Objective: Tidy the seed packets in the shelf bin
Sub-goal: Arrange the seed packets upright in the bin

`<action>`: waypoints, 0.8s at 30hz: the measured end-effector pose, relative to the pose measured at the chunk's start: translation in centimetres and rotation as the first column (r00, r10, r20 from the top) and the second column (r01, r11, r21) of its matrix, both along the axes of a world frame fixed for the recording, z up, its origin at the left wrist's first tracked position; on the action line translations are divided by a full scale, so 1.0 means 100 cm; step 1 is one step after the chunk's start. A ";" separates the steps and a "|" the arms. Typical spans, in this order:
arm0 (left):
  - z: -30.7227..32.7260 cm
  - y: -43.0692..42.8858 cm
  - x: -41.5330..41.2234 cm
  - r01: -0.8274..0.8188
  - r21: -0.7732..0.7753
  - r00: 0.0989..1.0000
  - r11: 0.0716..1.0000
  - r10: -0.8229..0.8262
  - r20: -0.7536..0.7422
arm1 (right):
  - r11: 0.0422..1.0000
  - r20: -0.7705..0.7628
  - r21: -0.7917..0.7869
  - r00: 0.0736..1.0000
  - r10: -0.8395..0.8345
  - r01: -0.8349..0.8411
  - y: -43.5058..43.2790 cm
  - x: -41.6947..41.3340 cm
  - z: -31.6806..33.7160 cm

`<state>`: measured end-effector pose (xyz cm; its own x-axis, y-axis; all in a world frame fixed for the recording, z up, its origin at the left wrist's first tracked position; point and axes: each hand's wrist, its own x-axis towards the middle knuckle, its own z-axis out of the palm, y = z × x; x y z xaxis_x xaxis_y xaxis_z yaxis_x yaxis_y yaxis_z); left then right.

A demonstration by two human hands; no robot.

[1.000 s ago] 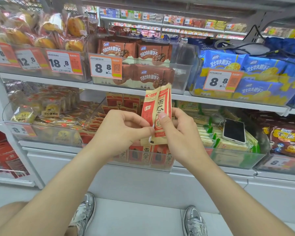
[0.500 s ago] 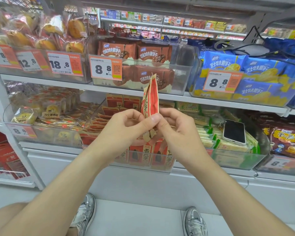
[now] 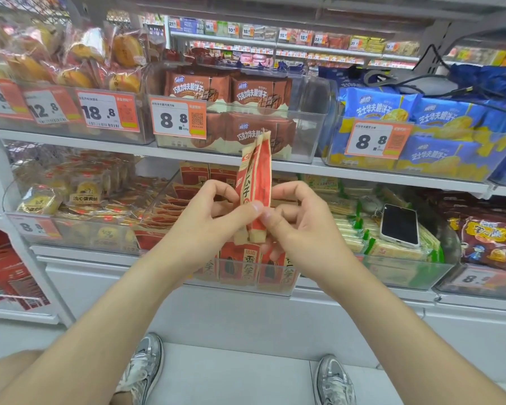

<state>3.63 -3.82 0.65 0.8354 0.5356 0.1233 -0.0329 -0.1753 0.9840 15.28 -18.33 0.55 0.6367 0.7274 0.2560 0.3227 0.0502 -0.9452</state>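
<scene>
Red-and-cream seed packets (image 3: 256, 173), two judging by their paired edges, stand upright and edge-on between both hands. The left hand (image 3: 214, 217) pinches them between thumb and curled fingers, and the right hand (image 3: 301, 226) pinches the same pair from the other side. They are held in front of the clear shelf bin (image 3: 246, 289), where three front-row packets (image 3: 240, 266) stand upright. One phone (image 3: 399, 225) lies on green packs (image 3: 360, 229) in the neighbouring bin.
</scene>
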 end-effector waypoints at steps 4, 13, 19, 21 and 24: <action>0.001 -0.011 0.002 -0.035 -0.044 0.999 0.998 0.036 0.020 | 0.956 -0.020 -0.141 0.966 0.256 -0.256 -0.003 -0.010 0.000; 0.003 -0.015 -0.004 0.083 0.059 0.992 0.995 -0.077 -0.097 | 0.930 -0.067 -0.090 0.930 -0.363 0.356 0.002 0.012 0.003; -0.004 -0.016 -0.001 0.029 0.200 0.998 0.979 -0.017 -0.063 | 0.957 -0.158 -0.026 0.944 -0.291 0.290 -0.001 0.010 0.001; -0.004 -0.015 0.000 0.020 0.217 0.998 0.976 -0.006 -0.064 | 0.947 -0.129 0.044 0.942 -0.309 0.317 0.000 0.008 0.002; -0.001 -0.015 0.001 0.014 0.251 0.999 0.968 -0.003 -0.045 | 0.930 -0.125 0.129 0.936 -0.330 0.345 0.001 0.012 0.002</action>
<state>3.70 -5.36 0.51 0.8475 0.4851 0.2156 0.0071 -0.4165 0.9091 16.46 -18.23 0.77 0.8656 0.4244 0.2660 0.2498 0.0946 -0.9637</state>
